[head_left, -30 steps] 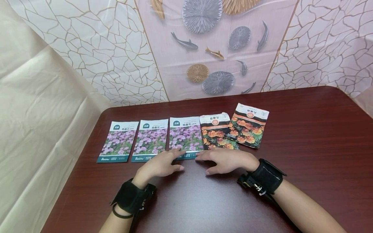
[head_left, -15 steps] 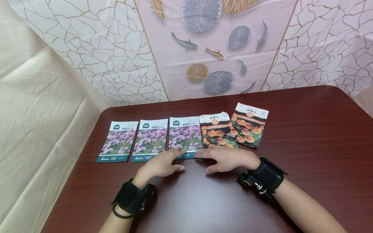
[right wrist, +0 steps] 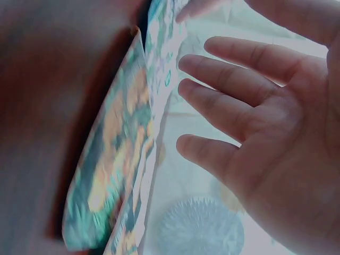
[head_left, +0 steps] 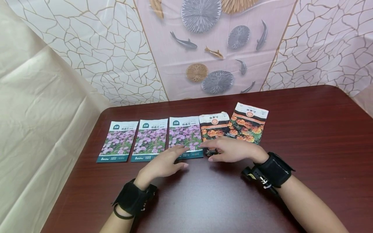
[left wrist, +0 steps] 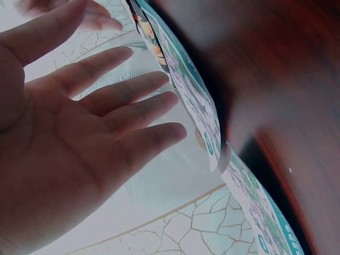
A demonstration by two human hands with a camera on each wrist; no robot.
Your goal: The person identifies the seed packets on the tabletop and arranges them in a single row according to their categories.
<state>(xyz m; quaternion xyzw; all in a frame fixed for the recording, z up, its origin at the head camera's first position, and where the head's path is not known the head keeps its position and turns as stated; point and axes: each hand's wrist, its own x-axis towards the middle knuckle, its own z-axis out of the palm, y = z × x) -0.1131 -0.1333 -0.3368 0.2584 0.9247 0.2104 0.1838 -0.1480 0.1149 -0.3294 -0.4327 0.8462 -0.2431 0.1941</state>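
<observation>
Three seed packets with pink-purple flowers lie side by side: the left one [head_left: 119, 140], the middle one [head_left: 151, 136] and the right one [head_left: 185, 134]. Beside them is an orange-flower seed packet [head_left: 214, 124], partly overlapped by a second, tilted orange-flower packet [head_left: 247, 124]. My left hand [head_left: 164, 162] is over the lower edges of the middle and right purple packets, fingers extended. My right hand [head_left: 233, 149] hovers across the lower parts of both orange packets, hiding some of them. Both wrist views show spread fingers on the left hand [left wrist: 95, 122] and right hand [right wrist: 265, 122], holding nothing.
The packets lie on a dark red-brown wooden table [head_left: 306, 145]. Behind it hangs a patterned backdrop [head_left: 215, 58] with fish and round shapes. A cream cloth [head_left: 43, 113] slopes along the left side. Each wrist wears a black strap.
My right hand has risen away from the table's front and shifted slightly right, now covering more of the tilted orange packet. My left hand has moved slightly up and right. The packets look unmoved.
</observation>
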